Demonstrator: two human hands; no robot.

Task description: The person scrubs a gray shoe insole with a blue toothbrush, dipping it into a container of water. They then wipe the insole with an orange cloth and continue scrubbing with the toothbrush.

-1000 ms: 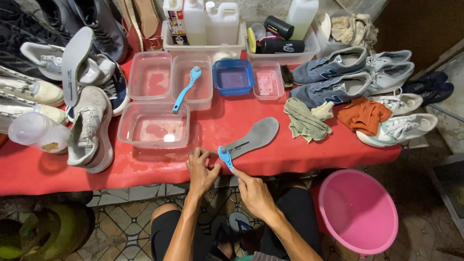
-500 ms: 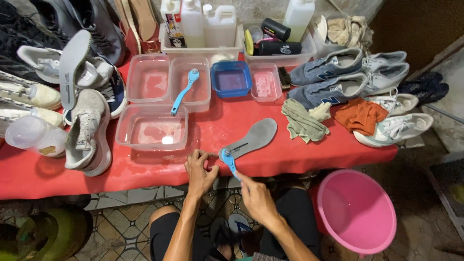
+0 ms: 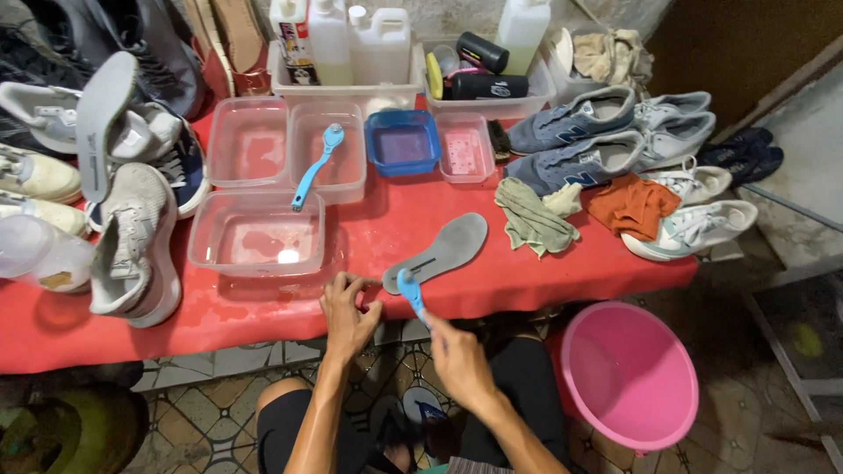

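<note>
While the red-covered surface (image 3: 544, 272) takes up most of the scene, it is crowded from end to end. Worn sneakers sit in a heap at the left (image 3: 132, 237), and more pairs, grey and white (image 3: 615, 145), lie at the far right beside an orange cloth (image 3: 634, 204). A pink bucket (image 3: 628, 373) stands on the floor at the near right, below the edge of the surface. Clear plastic tubs (image 3: 255, 233) hold shallow water near the left-centre, one of them carrying a blue brush (image 3: 316, 162) propped across it; a small blue tub (image 3: 402, 140) sits just to their right. A greenish rag (image 3: 533, 219) lies crumpled to the right of the middle.

At the near edge lies a grey insole (image 3: 439, 253), flat and angled toward the far right. The left hand (image 3: 347, 312) presses down on its near tip, fingers curled and pinching it against the surface, as far as I can make out. The right hand (image 3: 457, 355) has its fingers closed around the handle of a small blue brush (image 3: 409, 290), whose head rests at the insole's near end.
</note>
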